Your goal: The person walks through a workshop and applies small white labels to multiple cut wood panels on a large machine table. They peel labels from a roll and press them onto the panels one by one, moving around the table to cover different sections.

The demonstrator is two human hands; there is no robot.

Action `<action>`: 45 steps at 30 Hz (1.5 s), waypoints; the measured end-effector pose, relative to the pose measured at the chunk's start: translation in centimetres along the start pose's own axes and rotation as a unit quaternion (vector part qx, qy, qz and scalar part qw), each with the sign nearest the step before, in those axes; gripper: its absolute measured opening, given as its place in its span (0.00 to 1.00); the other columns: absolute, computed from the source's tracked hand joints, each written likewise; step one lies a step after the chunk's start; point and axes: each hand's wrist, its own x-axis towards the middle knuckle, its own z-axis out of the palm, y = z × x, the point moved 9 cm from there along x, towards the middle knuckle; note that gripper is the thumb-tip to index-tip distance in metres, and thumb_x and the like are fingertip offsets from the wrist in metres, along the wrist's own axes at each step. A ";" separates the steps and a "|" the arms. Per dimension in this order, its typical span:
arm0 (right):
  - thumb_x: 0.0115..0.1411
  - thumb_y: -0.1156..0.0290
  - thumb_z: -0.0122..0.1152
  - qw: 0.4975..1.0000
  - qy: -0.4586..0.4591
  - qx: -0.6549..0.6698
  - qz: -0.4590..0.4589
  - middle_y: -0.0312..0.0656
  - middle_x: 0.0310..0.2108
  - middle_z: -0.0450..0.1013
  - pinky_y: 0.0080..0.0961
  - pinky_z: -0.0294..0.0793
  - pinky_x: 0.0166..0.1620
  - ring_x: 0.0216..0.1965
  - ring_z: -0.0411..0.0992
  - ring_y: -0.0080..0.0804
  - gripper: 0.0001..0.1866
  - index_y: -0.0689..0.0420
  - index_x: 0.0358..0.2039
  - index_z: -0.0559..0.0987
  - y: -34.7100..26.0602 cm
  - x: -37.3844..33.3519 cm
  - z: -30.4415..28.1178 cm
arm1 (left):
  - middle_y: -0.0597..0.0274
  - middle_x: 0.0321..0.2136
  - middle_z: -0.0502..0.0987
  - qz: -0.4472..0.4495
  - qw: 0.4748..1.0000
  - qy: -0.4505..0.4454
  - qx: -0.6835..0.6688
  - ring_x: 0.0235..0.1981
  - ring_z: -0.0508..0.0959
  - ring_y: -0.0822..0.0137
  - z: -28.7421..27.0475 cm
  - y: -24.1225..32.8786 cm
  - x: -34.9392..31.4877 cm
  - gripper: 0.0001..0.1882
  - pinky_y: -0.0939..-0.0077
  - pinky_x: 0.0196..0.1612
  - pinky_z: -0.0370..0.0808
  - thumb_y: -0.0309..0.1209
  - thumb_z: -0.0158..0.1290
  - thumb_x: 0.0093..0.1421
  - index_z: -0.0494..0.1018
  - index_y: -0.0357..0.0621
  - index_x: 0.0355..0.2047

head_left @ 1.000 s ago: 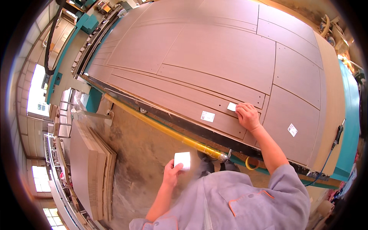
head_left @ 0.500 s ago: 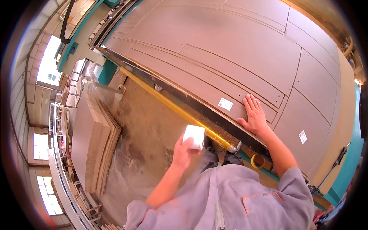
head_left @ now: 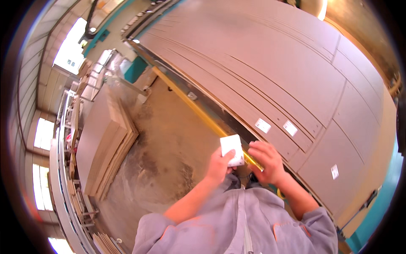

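White roll (head_left: 231,144) is pinched in the left hand (head_left: 219,164), long side running near-far; it's just left of the right hand (head_left: 269,163), fingers kinda loosely parted; can't see anything in them

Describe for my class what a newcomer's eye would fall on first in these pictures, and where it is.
The eye would likely go first to the broad grey-brown cut sheet at the upper right, with white labels on it. Next, below the middle, the left hand holds a white roll, with the right hand close beside it. A yellow tube runs diagonally along the sheet's near side.
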 end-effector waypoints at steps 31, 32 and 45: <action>0.50 0.74 0.66 0.948 -0.269 0.161 0.050 0.44 0.36 0.79 0.32 0.76 0.45 0.39 0.77 0.39 0.09 0.59 0.33 0.82 -4.9 33.1 46.5 | 0.61 0.32 0.77 0.134 0.991 0.012 0.005 0.26 0.77 0.73 -42.7 23.7 11.6 0.20 0.80 0.29 0.75 0.32 0.60 0.59 0.69 0.36 0.48; 0.51 0.72 0.64 0.938 -0.291 0.176 0.074 0.45 0.35 0.79 0.33 0.76 0.45 0.38 0.78 0.40 0.08 0.60 0.32 0.83 -4.8 34.4 48.2 | 0.61 0.32 0.77 0.143 0.989 0.028 -0.006 0.26 0.77 0.73 -44.2 24.3 11.9 0.20 0.80 0.29 0.75 0.31 0.60 0.59 0.69 0.36 0.48; 0.58 0.77 0.59 0.883 0.072 0.383 0.260 0.38 0.33 0.77 0.22 0.74 0.41 0.37 0.74 0.22 0.05 0.65 0.34 0.78 25.8 67.4 65.5 | 0.55 0.34 0.80 0.024 0.953 0.291 0.076 0.35 0.81 0.65 -65.3 28.0 23.7 0.19 0.70 0.36 0.79 0.29 0.59 0.54 0.74 0.33 0.45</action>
